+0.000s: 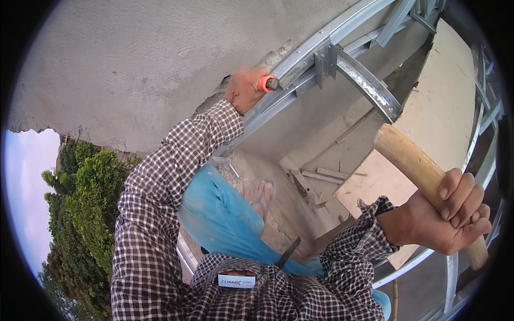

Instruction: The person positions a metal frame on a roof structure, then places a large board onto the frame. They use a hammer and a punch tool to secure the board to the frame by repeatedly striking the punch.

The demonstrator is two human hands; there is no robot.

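My left hand (247,88) is closed around a tool with an orange grip (262,84) and a dark metal end (272,84), probably a chisel, held at the rough chipped edge of the grey plastered surface (150,64), right beside a metal channel (308,56). My right hand (450,214) grips a thick wooden stick (407,158) at the right, raised above a pale board (439,101).
Galvanised framing (369,88) curves along the top and right. Wood scraps (321,176) lie below on concrete, near my sandalled foot (262,195). My blue-trousered leg (214,214) is bent beneath me. Trees (91,203) and sky show beyond an edge at the left.
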